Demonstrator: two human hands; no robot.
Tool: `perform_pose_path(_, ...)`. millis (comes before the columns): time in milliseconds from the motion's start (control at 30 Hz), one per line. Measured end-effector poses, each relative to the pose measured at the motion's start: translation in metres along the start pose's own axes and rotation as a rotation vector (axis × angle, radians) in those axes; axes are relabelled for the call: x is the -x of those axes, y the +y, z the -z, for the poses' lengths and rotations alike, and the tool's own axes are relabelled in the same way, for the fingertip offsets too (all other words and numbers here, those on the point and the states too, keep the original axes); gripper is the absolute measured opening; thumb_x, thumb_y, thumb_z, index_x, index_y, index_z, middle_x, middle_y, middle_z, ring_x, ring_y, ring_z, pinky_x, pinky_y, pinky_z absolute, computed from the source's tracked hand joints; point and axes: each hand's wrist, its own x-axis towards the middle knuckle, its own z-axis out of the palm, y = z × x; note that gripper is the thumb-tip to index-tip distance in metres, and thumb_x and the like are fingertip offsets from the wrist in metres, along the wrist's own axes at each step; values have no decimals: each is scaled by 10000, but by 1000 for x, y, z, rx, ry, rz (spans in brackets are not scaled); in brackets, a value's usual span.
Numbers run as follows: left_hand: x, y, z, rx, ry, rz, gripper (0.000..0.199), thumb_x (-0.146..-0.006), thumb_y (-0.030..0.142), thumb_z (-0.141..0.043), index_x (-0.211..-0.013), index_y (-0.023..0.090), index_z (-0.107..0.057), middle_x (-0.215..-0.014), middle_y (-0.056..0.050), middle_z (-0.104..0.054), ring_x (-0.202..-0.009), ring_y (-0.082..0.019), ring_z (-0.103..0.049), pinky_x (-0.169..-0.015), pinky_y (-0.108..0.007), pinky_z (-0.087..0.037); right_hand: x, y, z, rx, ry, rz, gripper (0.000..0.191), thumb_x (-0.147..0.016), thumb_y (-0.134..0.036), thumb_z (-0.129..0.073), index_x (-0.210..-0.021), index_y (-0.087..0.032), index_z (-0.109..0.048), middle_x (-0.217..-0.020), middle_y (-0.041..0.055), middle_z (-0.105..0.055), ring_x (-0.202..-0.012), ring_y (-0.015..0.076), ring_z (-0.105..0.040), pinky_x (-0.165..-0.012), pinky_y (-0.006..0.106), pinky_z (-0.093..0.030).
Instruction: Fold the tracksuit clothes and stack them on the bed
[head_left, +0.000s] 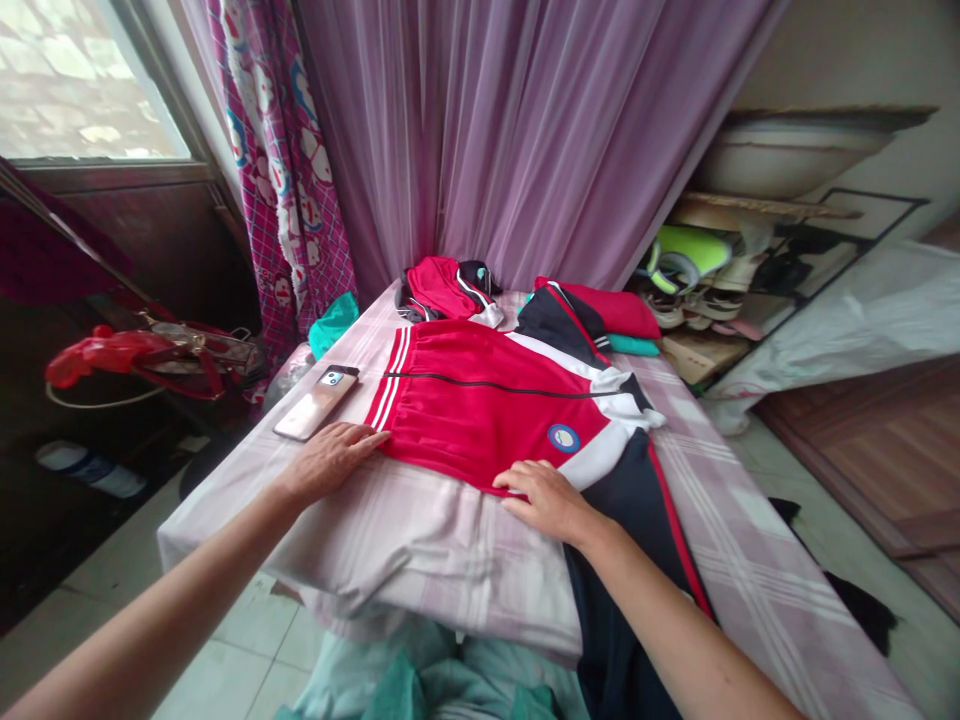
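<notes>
Where the jacket (465, 420) lies: front up and spread out on the table (750, 560), just beyond both hands, its near edge facing the person.
Long axis: left to right — striped hem (388, 395) at the left, white collar (637, 411) at the right, the dark zip (487, 382) running between.
Left hand (334, 460): fingertips at the hem's near corner; whether they pinch the cloth, I cannot tell.
Right hand (546, 500): fingers bent at the near edge by the round badge (564, 438) — the nearer hand to the collar; its grip cannot be told either.
Gap: hands well apart, a stretch of near edge between them.
Near sleeve (637, 490): dark, red-striped, stretching towards the person and passing beneath the right forearm.
Phone (319, 402): left of the hem, just beyond the left hand.
Far side: folded clothes (622, 308) at the right.
</notes>
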Motion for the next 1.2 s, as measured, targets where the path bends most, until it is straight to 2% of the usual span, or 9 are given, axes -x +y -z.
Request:
perform_pose_path(100,-5,-1,2,-84,8,-37,445,-947,130,-409,-1294,300,-629,-1164,-90,-679,-1077,-214,-634,-956,-363,-485,-7,3,-5,-68,66,-5,208,-795,-96,-579,-894,-228,-707,-935,29,-706,-956,196,-636,-851,325,-425)
perform_pose_path(300,-6,-10,0,-140,154,28,373,-955,177,-403,-1156,257,-706,-1060,-108,-697,-959,-230,-651,-874,-390,-513,-7,10,-10,-178,117,65,409,-700,12,-502,-890,-247,-754,-900,14,-704,-899,167,-647,-818,295,-450)
perform_pose_path(500,5,-4,-3,-100,88,41,371,-943,203,-387,-1135,239,-703,-1065,-96,-708,-947,-217,-659,-853,-363,-511,6,10,-8,-107,24,56,393,-758,-95,-574,-1022,-302,-778,-914,13,-709,-907,182,-647,-829,329,-454)
perform_pose_path(667,-10,8,14,-92,65,85,350,-926,207,-383,-1003,212,-724,-988,-83,-732,-918,-232,-674,-859,-390,-515,2,16,-11,-168,130,35,266,-850,-220,-580,-1025,-252,-777,-954,42,-742,-915,189,-674,-848,320,-503)
perform_pose_path(800,-46,34,9,12,101,58,434,-999,315,-313,-1240,190,-653,-1249,-103,-687,-1146,-233,-631,-1016,-406,-474,-15,13,-9,-196,201,51,274,-929,-285,-509,-995,-251,-773,-966,44,-753,-921,176,-687,-852,294,-525)
perform_pose_path(900,-72,51,-10,44,62,72,529,-1002,462,-333,-1412,191,-530,-1487,-112,-517,-1400,-275,-430,-1158,-468,-336,-29,15,-3,-102,252,36,325,-959,-325,-468,-1127,-248,-735,-1150,65,-728,-1066,184,-663,-961,321,-500)
perform_pose_path(967,-82,56,-22,40,8,140,586,-986,525,-353,-1469,212,-465,-1555,-108,-427,-1462,-299,-330,-1184,-521,-269,-32,27,2,66,278,-78,407,-956,-362,-471,-1302,-233,-642,-1382,101,-610,-1273,232,-553,-1086,413,-414)
perform_pose_path(1067,-84,53,-34,34,-62,241,617,-982,550,-344,-1505,228,-407,-1600,-108,-341,-1491,-301,-267,-1183,-579,-227,-18,66,7,293,206,-429,572,-955,-442,-449,-1473,-202,-466,-1575,137,-376,-1450,299,-335,-1165,558,-254)
perform_pose_path(1200,-81,47,-37,15,-91,283,619,-987,542,-331,-1517,226,-381,-1612,-109,-310,-1498,-285,-254,-1181,-597,-208,16,119,11,360,118,-756,623,-988,-478,-319,-1532,-177,-358,-1620,124,-283,-1491,263,-249,-1181,541,-217)
